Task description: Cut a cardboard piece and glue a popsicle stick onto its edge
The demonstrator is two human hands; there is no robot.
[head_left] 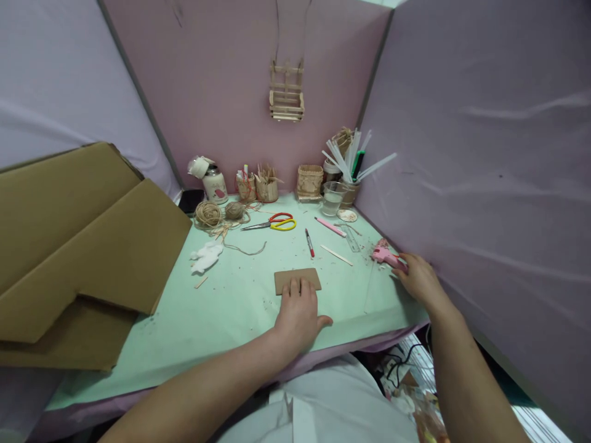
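Observation:
A small rectangle of brown cardboard (286,280) lies flat near the front of the table. My left hand (299,314) rests on its lower edge, fingers stretched out and thumb apart to the right. At the right side, my right hand (419,280) has its fingers round the handle of a pink hot glue gun (385,254), whose nozzle end rests on the table among crumbs of dried glue. Part of the handle is hidden by my fingers. A red marker (309,243) and a thin wooden stick (337,255) lie beyond the cardboard.
Scissors (279,223), a pink craft knife (330,226) and twine balls (209,214) lie farther back. Along the rear stand a cup of water (332,200), a woven box (309,180) and glue sticks (353,154). A large cardboard sheet (92,227) leans at left.

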